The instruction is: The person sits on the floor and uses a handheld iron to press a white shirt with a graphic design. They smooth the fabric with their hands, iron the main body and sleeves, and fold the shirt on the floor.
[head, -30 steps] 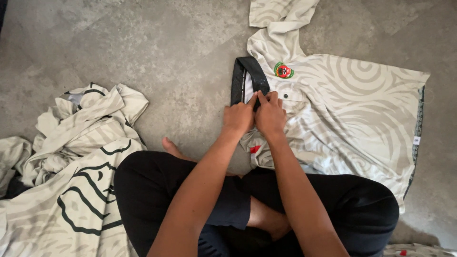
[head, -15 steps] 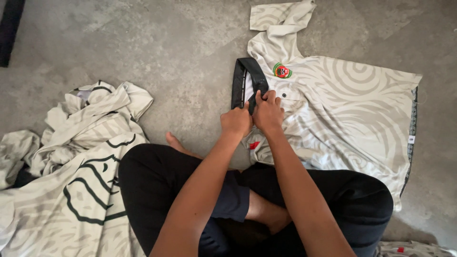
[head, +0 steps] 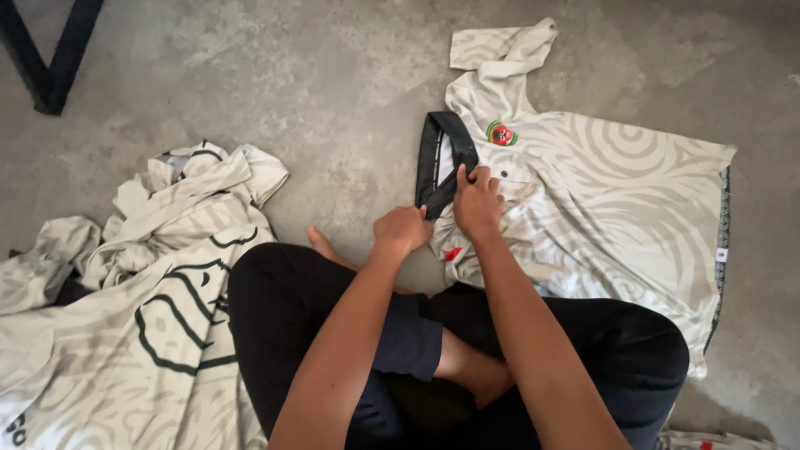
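Underneath everything, a grey concrete floor (head: pixel 250 75) is seen, with one dark frame (head: pixel 50 58) cut off at the upper left corner. Two masses of pale, swirl-patterned cloth are counted. One is a heap of garments (head: pixel 142 308) at the left, cut off by the left and lower edges; how many pieces are bundled in it cannot be told. The other is a single jersey (head: pixel 617 200), spread flat on the floor at the right, its lower edge hidden behind a black-trousered knee. One sleeve is seen folded at the top; the other is hidden. One black collar (head: pixel 437 158), one round red-and-green badge (head: pixel 501 133) and one small red mark (head: pixel 452 253) are made out on it. The left hand (head: pixel 402 229) is closed in a fist just beside the collar's lower end; what it holds, if anything, cannot be told. The right hand (head: pixel 477 202) is laid on the jersey with fingers pinched narrowly at the collar's edge.
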